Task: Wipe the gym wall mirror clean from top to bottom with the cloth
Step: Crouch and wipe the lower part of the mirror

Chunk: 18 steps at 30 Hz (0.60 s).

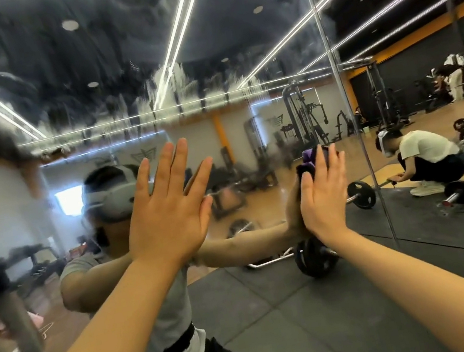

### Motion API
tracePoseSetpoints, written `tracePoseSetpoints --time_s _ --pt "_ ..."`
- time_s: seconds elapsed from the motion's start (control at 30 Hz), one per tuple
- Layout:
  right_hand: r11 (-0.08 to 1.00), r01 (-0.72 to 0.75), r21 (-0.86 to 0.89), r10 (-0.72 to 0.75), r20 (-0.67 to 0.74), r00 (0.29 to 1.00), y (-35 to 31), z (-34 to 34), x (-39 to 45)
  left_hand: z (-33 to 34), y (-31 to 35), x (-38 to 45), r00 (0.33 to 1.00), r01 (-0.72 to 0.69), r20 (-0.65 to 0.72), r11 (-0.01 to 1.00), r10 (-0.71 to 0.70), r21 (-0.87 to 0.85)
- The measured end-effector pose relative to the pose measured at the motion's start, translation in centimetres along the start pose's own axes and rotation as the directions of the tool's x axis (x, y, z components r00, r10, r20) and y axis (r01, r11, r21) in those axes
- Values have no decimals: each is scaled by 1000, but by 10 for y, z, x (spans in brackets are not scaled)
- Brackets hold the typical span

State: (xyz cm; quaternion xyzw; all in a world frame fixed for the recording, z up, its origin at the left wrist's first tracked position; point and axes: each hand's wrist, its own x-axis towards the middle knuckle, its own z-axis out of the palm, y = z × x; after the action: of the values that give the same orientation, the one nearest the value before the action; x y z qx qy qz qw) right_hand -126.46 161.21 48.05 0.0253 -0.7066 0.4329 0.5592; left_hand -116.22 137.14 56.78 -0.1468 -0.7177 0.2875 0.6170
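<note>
Now left hand (166, 215) flat, fingers spread on mirror (236, 66), right hand (321, 191) pressing purple cloth (309, 162) against it

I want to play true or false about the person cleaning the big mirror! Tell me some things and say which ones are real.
1. The right hand presses a purple cloth against the mirror. True.
2. The left hand holds a spray bottle. False: it is bare, with fingers straight and spread.
3. The upper part of the mirror looks smeary and streaked. True.
4. The cloth is yellow. False: it is purple.
5. The mirror shows a barbell lying on the floor. True.
</note>
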Motion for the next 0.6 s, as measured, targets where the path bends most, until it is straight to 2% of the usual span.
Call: tracePoseSetpoints --time_s 0.1,0.2,0.27,0.37,0.6 --pt "989 149 22 -150 15 989 -32 9 -2 1 1 1 1000 -3 -4 1000 3 -2" --pt "938 343 44 -345 22 939 -65 18 9 1 0 0 1000 -6 -15 1000 6 7" --pt "913 408 23 -408 37 912 -73 18 25 1 0 0 1000 -7 -19 1000 7 7" --pt "926 377 -31 -373 79 924 -61 9 54 2 -1 0 1000 -6 -15 1000 7 4" --pt "988 100 -114 -94 57 994 -10 -13 88 2 0 0 1000 2 -2 1000 -2 1"
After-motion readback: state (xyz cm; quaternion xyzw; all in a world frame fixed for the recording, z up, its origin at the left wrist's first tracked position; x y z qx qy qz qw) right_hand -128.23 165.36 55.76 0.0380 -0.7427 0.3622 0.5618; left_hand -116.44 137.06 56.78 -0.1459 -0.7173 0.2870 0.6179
